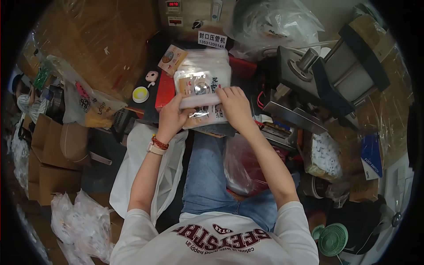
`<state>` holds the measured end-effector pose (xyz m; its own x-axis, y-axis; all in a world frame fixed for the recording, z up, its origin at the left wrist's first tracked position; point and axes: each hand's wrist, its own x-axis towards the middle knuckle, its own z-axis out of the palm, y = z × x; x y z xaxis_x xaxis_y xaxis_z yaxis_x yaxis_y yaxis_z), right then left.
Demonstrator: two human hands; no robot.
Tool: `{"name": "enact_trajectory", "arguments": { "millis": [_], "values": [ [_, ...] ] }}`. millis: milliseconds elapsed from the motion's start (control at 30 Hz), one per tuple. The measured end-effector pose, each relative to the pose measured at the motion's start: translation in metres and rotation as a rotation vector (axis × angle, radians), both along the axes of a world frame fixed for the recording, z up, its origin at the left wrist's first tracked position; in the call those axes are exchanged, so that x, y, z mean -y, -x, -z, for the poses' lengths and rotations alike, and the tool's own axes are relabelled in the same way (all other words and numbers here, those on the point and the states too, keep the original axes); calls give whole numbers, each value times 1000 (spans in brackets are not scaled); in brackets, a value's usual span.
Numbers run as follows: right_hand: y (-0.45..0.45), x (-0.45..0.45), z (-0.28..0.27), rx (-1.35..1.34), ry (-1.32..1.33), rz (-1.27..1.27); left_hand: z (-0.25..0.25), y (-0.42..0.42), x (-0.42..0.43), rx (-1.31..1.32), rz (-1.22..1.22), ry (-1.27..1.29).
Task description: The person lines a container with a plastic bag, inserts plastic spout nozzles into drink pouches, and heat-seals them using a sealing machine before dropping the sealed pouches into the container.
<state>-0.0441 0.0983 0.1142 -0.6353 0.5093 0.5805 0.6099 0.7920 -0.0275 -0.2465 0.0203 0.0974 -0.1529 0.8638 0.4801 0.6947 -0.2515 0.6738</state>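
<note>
A stack of clear printed plastic bags lies on the work surface in front of me. On its near part is a printed plastic bag with a whitish, rolled or folded strip across it. My left hand closes on the left end of this strip, thumb below and fingers above. At the right end my right hand has its fingers curled over the bag's edge; its thumb is hidden. An orange printed card rests at the stack's upper left corner.
A machine panel with red digits stands behind the stack. On the right is a grey metal press. A small round tin and pink figure sit left. A white sack hangs by my leg; cardboard boxes stand beyond it.
</note>
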Motion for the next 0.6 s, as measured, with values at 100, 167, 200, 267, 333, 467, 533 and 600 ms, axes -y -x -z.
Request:
{"name": "enact_trajectory", "arguments": {
  "millis": [100, 167, 200, 267, 333, 467, 533, 600],
  "values": [
    [2, -6, 5, -1, 87, -28, -2, -1, 1, -107, -82, 69],
    [2, -4, 16, -69, 35, 24, -7, -6, 5, -204, -154, 5],
    [3, 0, 18, -75, 37, 23, -9, -10, 7, -307, -206, -35],
    [4, 2, 14, -47, 18, -58, -12, -14, 9, -253, -292, -24],
    [2, 9, 15, -33, 56, 20, -3, -13, 10, -373, -260, -80],
    [6, 14, 33, -82, 21, 27, 13, -19, 9, -417, -348, -149],
    [8, 13, 42, -93, -27, 89, 14, -18, 2, -437, -366, -159],
    [15, 2, 38, -105, -20, 99, 10, -16, -6, -451, -401, -141]
  ]
}}
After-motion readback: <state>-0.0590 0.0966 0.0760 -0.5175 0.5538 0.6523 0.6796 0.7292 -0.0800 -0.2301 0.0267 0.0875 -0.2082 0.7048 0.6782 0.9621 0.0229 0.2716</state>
